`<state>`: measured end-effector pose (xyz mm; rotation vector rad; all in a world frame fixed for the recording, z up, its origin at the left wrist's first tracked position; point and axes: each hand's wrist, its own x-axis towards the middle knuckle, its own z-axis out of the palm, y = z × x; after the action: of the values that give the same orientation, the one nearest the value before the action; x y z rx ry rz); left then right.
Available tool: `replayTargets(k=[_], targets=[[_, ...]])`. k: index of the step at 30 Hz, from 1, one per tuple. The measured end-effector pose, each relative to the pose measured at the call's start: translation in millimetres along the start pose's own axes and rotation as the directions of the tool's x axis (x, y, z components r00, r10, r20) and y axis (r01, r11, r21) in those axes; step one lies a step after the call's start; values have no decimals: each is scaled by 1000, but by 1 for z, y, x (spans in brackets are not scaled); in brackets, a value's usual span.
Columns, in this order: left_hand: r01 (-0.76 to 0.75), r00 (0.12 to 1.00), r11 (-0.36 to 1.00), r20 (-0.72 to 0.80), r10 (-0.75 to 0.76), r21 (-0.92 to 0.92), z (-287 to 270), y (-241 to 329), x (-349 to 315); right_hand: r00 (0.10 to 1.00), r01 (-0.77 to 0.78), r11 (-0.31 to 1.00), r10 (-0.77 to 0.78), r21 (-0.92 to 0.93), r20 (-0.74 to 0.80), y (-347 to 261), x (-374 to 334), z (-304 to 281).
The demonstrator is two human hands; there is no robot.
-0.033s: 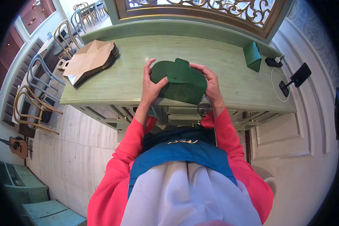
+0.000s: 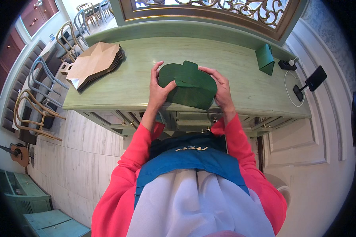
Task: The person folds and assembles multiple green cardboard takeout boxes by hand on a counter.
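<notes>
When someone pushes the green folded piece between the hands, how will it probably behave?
The green folded piece is probably light, as its edges look thin, like card. It seems fairly stiff, since its panels hold shape. Rolling looks unlikely, given its straight lower edge.

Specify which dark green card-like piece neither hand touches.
The dark green triangular-ended piece, toward the right end of the pale green wooden counter. The other, a dark green round-lobed piece, is held by the left hand and right hand.

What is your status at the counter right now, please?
Left hand and right hand gripping green card piece at its sides. Tab on its far edge. Brown paper bags on green counter, left, apart from both hands.
</notes>
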<state>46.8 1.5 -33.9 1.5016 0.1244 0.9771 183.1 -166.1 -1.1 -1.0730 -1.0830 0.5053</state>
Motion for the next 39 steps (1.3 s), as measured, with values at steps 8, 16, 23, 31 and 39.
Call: replayTargets(k=[8, 16, 23, 31, 39], targets=[[10, 1000, 1000, 28, -9, -11, -2, -2, -1, 989, 138, 963, -146, -232, -17, -7, -9, 10], [5, 992, 999, 123, -9, 38, -13, -2, 5, 991, 135, 925, -134, -355, 28, -5, -10, 2], [-18, 990, 999, 143, 14, 28, -12, -1, 10, 988, 102, 945, -133, -310, -81, 19, -12, -5], [102, 990, 983, 116, -85, -155, -17, -12, 4, 944, 124, 967, -185, -225, -275, 13, -3, 19], [100, 986, 945, 158, -52, -312, -23, -17, 2, 954, 74, 989, -107, -126, -281, 18, -4, 17]])
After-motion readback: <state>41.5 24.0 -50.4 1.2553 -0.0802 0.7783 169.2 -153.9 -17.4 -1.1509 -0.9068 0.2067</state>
